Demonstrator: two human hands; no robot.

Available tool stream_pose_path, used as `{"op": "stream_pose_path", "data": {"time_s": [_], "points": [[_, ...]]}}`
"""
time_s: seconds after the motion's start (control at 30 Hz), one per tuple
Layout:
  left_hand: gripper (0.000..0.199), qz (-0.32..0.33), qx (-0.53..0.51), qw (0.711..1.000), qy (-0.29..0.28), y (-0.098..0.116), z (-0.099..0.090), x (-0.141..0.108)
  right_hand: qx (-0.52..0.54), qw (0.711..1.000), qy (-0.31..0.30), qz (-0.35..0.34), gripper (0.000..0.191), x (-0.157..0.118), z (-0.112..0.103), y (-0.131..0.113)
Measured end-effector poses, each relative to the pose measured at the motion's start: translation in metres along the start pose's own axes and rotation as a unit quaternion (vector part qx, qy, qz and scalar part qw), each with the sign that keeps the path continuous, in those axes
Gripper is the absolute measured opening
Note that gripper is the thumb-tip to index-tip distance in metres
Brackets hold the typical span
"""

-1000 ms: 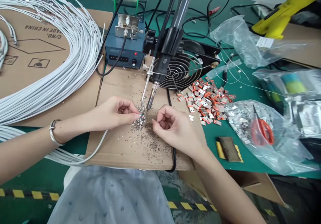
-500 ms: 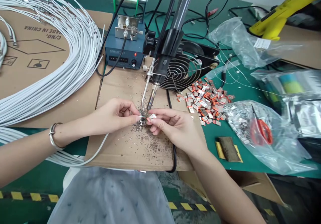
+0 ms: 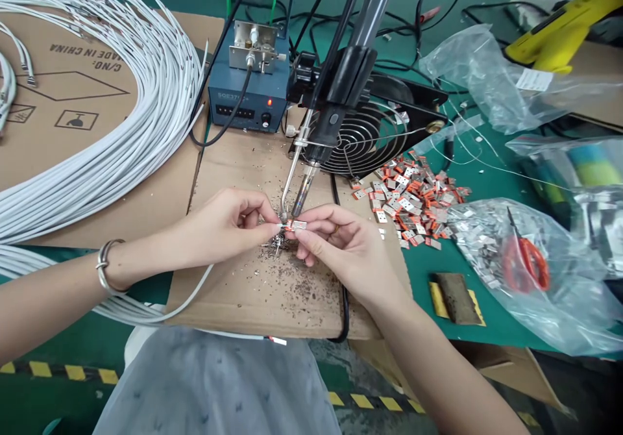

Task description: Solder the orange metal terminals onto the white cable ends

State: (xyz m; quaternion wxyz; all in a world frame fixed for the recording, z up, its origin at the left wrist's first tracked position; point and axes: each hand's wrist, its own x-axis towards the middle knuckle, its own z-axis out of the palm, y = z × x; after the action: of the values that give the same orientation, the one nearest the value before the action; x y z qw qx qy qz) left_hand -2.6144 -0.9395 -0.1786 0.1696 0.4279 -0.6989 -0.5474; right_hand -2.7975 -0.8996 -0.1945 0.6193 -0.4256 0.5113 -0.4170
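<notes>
My left hand (image 3: 243, 224) pinches the end of a white cable (image 3: 197, 292) between thumb and forefinger. Between the thumb and fingers of my right hand (image 3: 335, 237) is a small metal USB connector (image 3: 298, 225) with an orange part at its rear. The cable's wire tips meet that orange rear, right under the soldering iron (image 3: 304, 191). A thin solder feed tube (image 3: 291, 178) comes down beside the iron's tip. Whether the tip touches the wires is too small to tell. Dark solder specks (image 3: 296, 289) are scattered over the cardboard (image 3: 228, 308) below.
A blue solder feeder (image 3: 248, 97) and a fan (image 3: 370, 133) stand behind. Loose USB connectors (image 3: 413, 201) are heaped at right, near a plastic bag (image 3: 574, 311), red-handled scissors (image 3: 530, 263) and a sponge (image 3: 456, 298). Bundled white cables (image 3: 160, 130) spread across the left.
The USB connector in my right hand has turned level and come up against the wire ends in my left hand, under the iron's tip. The whole view has shifted slightly.
</notes>
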Motion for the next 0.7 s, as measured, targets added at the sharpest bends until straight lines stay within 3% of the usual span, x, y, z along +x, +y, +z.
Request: {"op": "stream_pose_path", "data": {"time_s": [0.7], "points": [[0.010,0.007,0.023,0.999,0.028,0.0063,-0.0016,-0.0039,0.039,0.999,-0.024,-0.025,0.013,0.0027,-0.0032,0.0000]]}}
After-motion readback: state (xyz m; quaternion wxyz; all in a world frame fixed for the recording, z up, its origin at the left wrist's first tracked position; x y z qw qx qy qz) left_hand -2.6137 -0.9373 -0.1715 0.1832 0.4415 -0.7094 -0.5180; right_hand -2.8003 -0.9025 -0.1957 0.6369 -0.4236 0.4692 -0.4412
